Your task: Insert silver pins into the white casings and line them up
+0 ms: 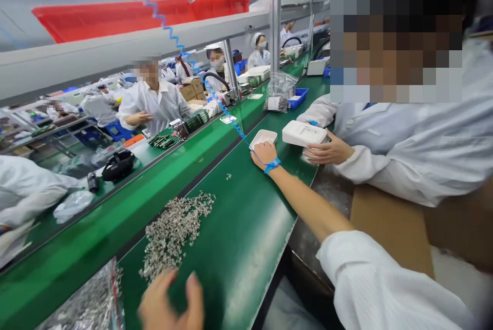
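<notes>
My left hand (pixel 171 302), smeared by motion, is at the bottom, thumb and fingers apart and holding nothing visible. Just beyond it a heap of small silvery metal parts (pixel 175 230) lies on the green work surface (pixel 239 237). My right hand (pixel 264 154) stretches far forward, a blue wrist strap (pixel 272 166) with a coiled cord round its wrist. Its fingers are closed at the near edge of a shallow white tray (pixel 265 136); the fingertips are partly hidden.
At right a co-worker holds a white box-shaped part (pixel 304 133) in both hands. A blue bin (pixel 298 98) and a bag of parts (pixel 277 102) stand farther along. A clear bag of metal parts (pixel 88 302) lies at lower left. A green conveyor belt (pixel 127 194) runs alongside.
</notes>
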`<state>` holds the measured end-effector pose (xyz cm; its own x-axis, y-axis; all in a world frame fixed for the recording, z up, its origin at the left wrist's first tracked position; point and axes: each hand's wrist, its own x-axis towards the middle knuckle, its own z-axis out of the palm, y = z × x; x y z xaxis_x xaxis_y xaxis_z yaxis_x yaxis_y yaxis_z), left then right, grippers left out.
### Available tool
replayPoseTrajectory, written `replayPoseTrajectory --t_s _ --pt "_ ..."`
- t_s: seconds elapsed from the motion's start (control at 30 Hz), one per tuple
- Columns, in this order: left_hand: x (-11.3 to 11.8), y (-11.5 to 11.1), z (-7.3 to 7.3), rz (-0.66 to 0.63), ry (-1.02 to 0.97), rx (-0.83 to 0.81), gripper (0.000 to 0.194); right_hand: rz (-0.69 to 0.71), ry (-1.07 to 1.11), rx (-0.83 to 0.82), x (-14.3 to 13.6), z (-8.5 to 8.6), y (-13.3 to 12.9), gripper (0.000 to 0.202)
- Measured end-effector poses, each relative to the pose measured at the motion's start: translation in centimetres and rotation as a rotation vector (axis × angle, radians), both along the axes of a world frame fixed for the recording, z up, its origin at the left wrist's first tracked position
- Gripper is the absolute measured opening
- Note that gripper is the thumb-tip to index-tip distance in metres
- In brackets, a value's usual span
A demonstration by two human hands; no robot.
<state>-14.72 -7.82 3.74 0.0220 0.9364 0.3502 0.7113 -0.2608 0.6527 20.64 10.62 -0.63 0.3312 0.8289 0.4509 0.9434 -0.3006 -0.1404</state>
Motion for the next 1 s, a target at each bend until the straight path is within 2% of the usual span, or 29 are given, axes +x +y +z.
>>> replayPoseTrajectory --t_s 0.07,0.13,0.17,0.23,0.3,0.43,0.53,0.63,0.7,0.77,0.87,0.93,1.0 --pt "3.1 2.1 -1.7 -0.098 -0.027 0.036 0.015 0.038 -0.033 -0.032 -1.4 0.5 -1.8 0.037" --pt "6.0 4.1 -3.2 -0.273 -0.016 0.099 0.007 0.084 -0.078 -0.065 -3.1 0.7 -4.2 0.04" --pt "7.1 4.9 -3.7 -0.365 0.003 0.128 0.005 0.122 -0.101 -0.077 -4.0 0.7 -5.6 0.041" --pt "8.3 5.9 -4.3 -0.463 0.026 0.134 0.002 0.226 -0.133 -0.086 -5.8 0.3 -8.8 0.037" --pt "8.4 6.2 -4.6 -0.44 -0.049 0.092 0.005 0.318 -0.128 -0.105 -7.4 -0.1 -12.2 0.029" --pt "7.4 6.6 -4.7 -0.256 -0.314 -0.013 0.01 0.39 0.025 -0.169 -9.5 0.3 -17.2 0.025" --pt "7.3 6.9 -4.7 -0.215 -0.396 -0.09 0.009 0.41 0.377 0.01 -9.9 1.7 -18.9 0.02" --pt "7.4 6.9 -4.5 -0.28 -0.42 -0.049 0.007 0.328 0.961 0.267 -10.1 3.1 -20.0 0.007" --pt "7.3 6.6 -4.3 -0.363 -0.411 0.033 0.006 0.256 1.397 0.374 -10.8 3.1 -20.8 0.016" --pt "7.2 6.3 -4.1 -0.435 -0.388 0.11 0.007 0.216 1.736 0.432 -12.0 2.4 -21.8 0.023" --pt "7.0 5.9 -4.0 -0.487 -0.324 0.169 0.005 0.204 1.956 0.452 -14.1 0.6 -23.3 0.021" --pt "7.1 5.7 -4.1 -0.502 -0.246 0.174 0.006 0.192 1.99 0.406 -15.3 -0.1 -24.1 0.018" --pt "7.1 5.5 -4.0 -0.478 -0.144 0.167 0.009 0.167 2.006 0.317 -16.1 0.0 -24.8 0.016"
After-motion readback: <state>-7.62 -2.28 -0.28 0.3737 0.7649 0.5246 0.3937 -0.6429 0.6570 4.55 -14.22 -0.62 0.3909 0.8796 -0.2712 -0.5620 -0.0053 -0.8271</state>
